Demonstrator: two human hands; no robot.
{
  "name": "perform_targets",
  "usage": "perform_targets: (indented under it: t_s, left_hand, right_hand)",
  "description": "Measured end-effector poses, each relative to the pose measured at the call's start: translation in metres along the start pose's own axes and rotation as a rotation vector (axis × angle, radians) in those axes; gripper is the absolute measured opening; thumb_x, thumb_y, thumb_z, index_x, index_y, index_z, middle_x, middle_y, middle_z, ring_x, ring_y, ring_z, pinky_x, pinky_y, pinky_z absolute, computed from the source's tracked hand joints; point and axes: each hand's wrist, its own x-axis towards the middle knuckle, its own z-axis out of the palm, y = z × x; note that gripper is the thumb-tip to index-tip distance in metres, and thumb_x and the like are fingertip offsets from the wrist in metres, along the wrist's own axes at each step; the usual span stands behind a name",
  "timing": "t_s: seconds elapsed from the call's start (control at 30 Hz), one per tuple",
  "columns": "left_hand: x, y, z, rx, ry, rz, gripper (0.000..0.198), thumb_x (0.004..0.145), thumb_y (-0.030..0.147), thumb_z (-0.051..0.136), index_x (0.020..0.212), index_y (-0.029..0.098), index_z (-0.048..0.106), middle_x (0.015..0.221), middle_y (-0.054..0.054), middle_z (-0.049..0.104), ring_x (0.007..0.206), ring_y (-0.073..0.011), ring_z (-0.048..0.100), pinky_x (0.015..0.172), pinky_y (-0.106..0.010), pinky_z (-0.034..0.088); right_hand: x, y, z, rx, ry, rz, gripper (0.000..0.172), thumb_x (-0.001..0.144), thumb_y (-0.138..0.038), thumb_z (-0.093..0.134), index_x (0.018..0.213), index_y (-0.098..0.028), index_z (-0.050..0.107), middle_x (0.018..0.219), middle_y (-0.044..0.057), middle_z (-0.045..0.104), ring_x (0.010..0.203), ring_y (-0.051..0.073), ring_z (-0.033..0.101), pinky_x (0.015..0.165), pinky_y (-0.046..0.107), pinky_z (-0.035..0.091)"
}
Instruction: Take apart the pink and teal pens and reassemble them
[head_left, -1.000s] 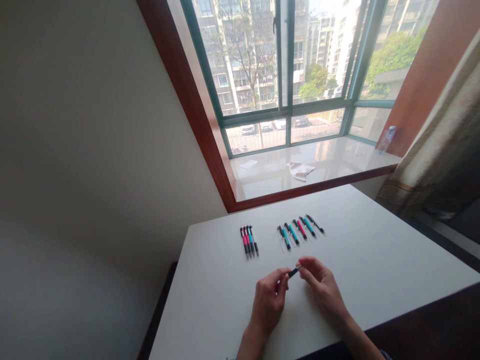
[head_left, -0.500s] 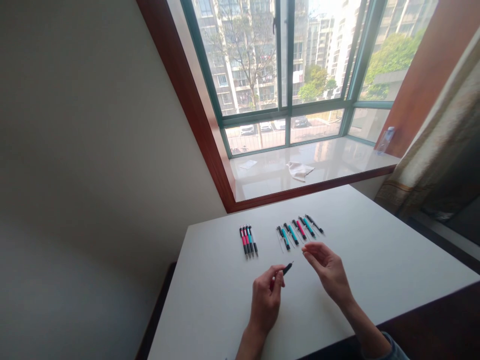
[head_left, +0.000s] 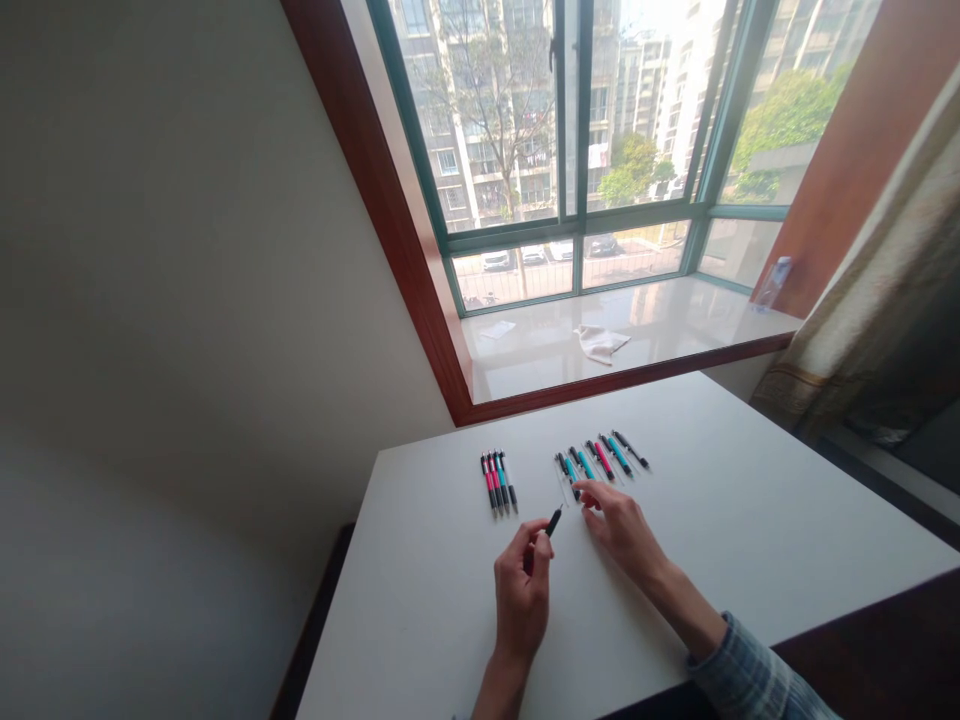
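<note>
My left hand [head_left: 521,585] is closed round a dark pen [head_left: 553,522], whose tip sticks out towards the far side of the white table [head_left: 750,530]. My right hand [head_left: 619,525] reaches forward with fingers stretched, its fingertips touching the near ends of a spread row of pink, teal and black pens [head_left: 600,458]. A tight group of pink, teal and black pens [head_left: 498,481] lies to the left of that row, just beyond my left hand.
A marble window sill [head_left: 675,320] behind the table carries a crumpled white cloth [head_left: 600,342], a flat white piece [head_left: 496,328] and a plastic bottle [head_left: 774,278] at the right. A curtain [head_left: 870,290] hangs at the right. The wall stands at the left.
My hands have parted: the right let go of the pen and moved forward to the spread row. The left hand, keeping the pen, shifted forward and left towards the tight group.
</note>
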Motion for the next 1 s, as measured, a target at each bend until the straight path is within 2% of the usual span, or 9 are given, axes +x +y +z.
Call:
perform_targets:
  t_s: [0.17, 0.27, 0.4, 0.5, 0.6, 0.67, 0.83, 0.93, 1.0]
  left_hand:
    - [-0.001, 0.003, 0.001, -0.019, -0.010, -0.006, 0.039, 0.097, 0.050, 0.053, 0.108, 0.016, 0.068, 0.071, 0.000, 0.058, 0.058, -0.0130, 0.049, 0.053, -0.021, 0.040]
    - [-0.002, 0.006, 0.001, -0.025, 0.022, 0.008, 0.032, 0.096, 0.047, 0.056, 0.105, 0.018, 0.066, 0.073, 0.000, 0.059, 0.060, -0.0132, 0.050, 0.055, -0.021, 0.042]
    - [-0.002, 0.009, 0.001, -0.004, 0.036, 0.030, 0.027, 0.096, 0.044, 0.057, 0.102, 0.019, 0.063, 0.068, 0.003, 0.058, 0.058, -0.0124, 0.050, 0.057, -0.021, 0.044]
    - [-0.002, 0.008, 0.001, 0.034, -0.060, 0.087, 0.027, 0.096, 0.042, 0.060, 0.105, 0.018, 0.069, 0.078, -0.002, 0.069, 0.065, -0.0141, 0.058, 0.061, -0.022, 0.048]
    - [-0.002, 0.007, 0.001, 0.053, -0.163, 0.165, 0.027, 0.097, 0.038, 0.062, 0.109, 0.018, 0.074, 0.094, -0.007, 0.075, 0.077, -0.0175, 0.066, 0.069, -0.025, 0.053]
    - [-0.002, 0.007, 0.000, 0.063, -0.209, 0.207, 0.027, 0.098, 0.037, 0.060, 0.112, 0.019, 0.076, 0.095, -0.008, 0.076, 0.078, -0.0181, 0.067, 0.071, -0.026, 0.054]
    - [-0.003, 0.004, 0.002, 0.136, -0.334, 0.258, 0.026, 0.099, 0.034, 0.058, 0.111, 0.022, 0.078, 0.089, -0.006, 0.075, 0.074, -0.0172, 0.065, 0.071, -0.026, 0.053]
    - [-0.004, 0.003, 0.003, 0.112, -0.353, 0.208, 0.023, 0.099, 0.033, 0.059, 0.109, 0.022, 0.076, 0.094, -0.005, 0.077, 0.081, -0.0186, 0.068, 0.076, -0.026, 0.053]
    - [-0.005, 0.004, 0.003, 0.106, -0.357, 0.175, 0.024, 0.100, 0.035, 0.057, 0.101, 0.021, 0.076, 0.088, -0.004, 0.076, 0.079, -0.0182, 0.068, 0.074, -0.026, 0.051]
  right_hand:
    - [0.002, -0.003, -0.002, -0.003, -0.023, 0.010, 0.033, 0.085, -0.020, 0.056, 0.112, -0.025, 0.073, 0.092, 0.006, 0.073, 0.082, 0.024, 0.067, 0.077, 0.036, 0.052]
    - [0.000, -0.011, -0.007, 0.056, 0.030, 0.013, 0.026, 0.087, -0.027, 0.060, 0.110, -0.025, 0.073, 0.096, 0.007, 0.074, 0.085, 0.025, 0.067, 0.080, 0.038, 0.052]
    - [-0.014, -0.027, -0.012, 0.153, 0.026, 0.096, 0.015, 0.088, -0.038, 0.066, 0.089, -0.023, 0.068, 0.079, 0.004, 0.069, 0.072, 0.021, 0.061, 0.069, 0.032, 0.049]
    - [-0.029, -0.034, -0.009, 0.210, -0.036, 0.188, 0.031, 0.088, -0.047, 0.067, 0.074, -0.022, 0.055, 0.066, -0.002, 0.056, 0.061, 0.015, 0.049, 0.058, 0.026, 0.040]
    - [-0.043, -0.030, 0.000, 0.240, -0.039, 0.249, 0.045, 0.089, -0.055, 0.065, 0.065, -0.022, 0.045, 0.059, -0.005, 0.044, 0.058, 0.013, 0.040, 0.054, 0.025, 0.032]
    - [-0.049, -0.025, 0.006, 0.256, -0.014, 0.273, 0.050, 0.088, -0.058, 0.065, 0.063, -0.022, 0.042, 0.058, -0.005, 0.040, 0.058, 0.013, 0.036, 0.053, 0.025, 0.029]
    - [-0.053, -0.023, 0.011, 0.244, 0.042, 0.264, 0.051, 0.088, -0.059, 0.065, 0.062, -0.022, 0.043, 0.055, -0.006, 0.038, 0.056, 0.012, 0.035, 0.053, 0.026, 0.027]
    - [-0.051, -0.028, 0.010, 0.234, 0.068, 0.257, 0.049, 0.093, -0.057, 0.060, 0.063, -0.022, 0.043, 0.054, -0.005, 0.038, 0.055, 0.012, 0.036, 0.054, 0.026, 0.028]
    - [-0.049, -0.031, 0.009, 0.256, 0.055, 0.246, 0.046, 0.093, -0.055, 0.060, 0.064, -0.021, 0.046, 0.055, -0.005, 0.041, 0.055, 0.012, 0.038, 0.054, 0.025, 0.030]
